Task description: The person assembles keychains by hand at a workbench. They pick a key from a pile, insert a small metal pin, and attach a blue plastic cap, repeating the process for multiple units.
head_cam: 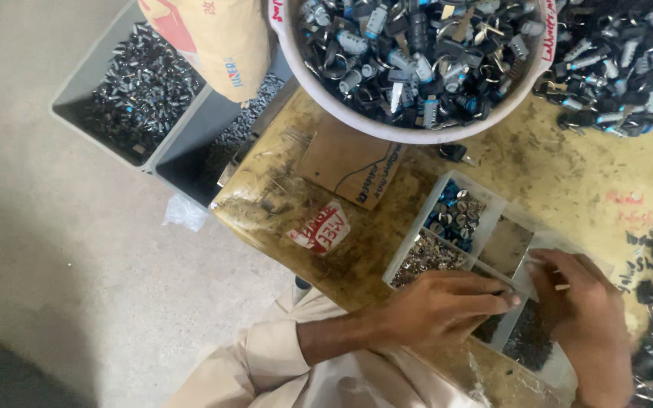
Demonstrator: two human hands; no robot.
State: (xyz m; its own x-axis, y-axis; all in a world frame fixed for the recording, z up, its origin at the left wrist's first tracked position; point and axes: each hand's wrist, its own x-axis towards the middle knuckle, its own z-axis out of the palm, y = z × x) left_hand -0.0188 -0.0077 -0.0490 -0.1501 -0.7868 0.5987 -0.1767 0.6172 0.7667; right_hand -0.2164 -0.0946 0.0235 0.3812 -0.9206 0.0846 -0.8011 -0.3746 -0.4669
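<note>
A clear plastic compartment tray [493, 202] lies on the worn yellow-brown tabletop [568, 174]. Its cells hold small blue and silver parts [455, 215], tiny silvery bits [426, 257] and fine dark bits [527, 340]. My left hand [447, 306] rests across the tray's near cells, fingers drawn together and fingertips at a divider; I see nothing in it. Close beside it, my right hand [587, 317] hovers over the tray's right end. It pinches a small pale part [561, 286] that sticks out between finger and thumb.
A large white basin [417, 134] heaped with black, silver and blue lock-like parts stands at the table's far side. More of them pile up at the right [629, 60]. Two grey bins [85, 91] of dark metal parts and a tan sack [213, 45] are on the floor, left.
</note>
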